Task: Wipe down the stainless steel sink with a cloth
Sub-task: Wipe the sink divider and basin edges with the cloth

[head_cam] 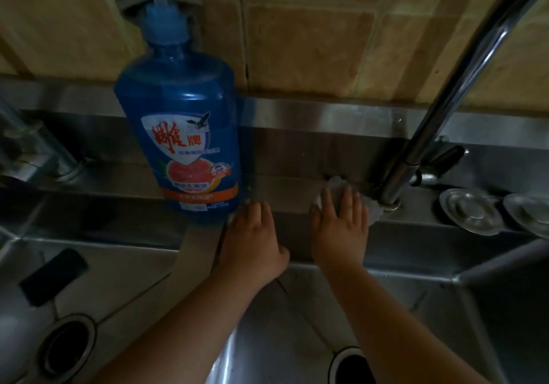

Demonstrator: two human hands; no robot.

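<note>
The stainless steel sink [297, 146] fills the view, with two basins below a rear ledge. My right hand [340, 226] lies flat on a white cloth [372, 213], pressing it onto the ledge just left of the faucet base. The cloth shows around the fingers and at the hand's right side. My left hand [252, 241] rests flat with straight fingers on the ledge beside the blue bottle, holding nothing.
A big blue dish-soap bottle [181, 134] stands on the ledge at left. The curved chrome faucet [445, 101] rises at right. Two metal lids [469, 211] lie right of it. A dark rectangular object [53, 276] lies in the left basin. Each basin has a drain [68, 345].
</note>
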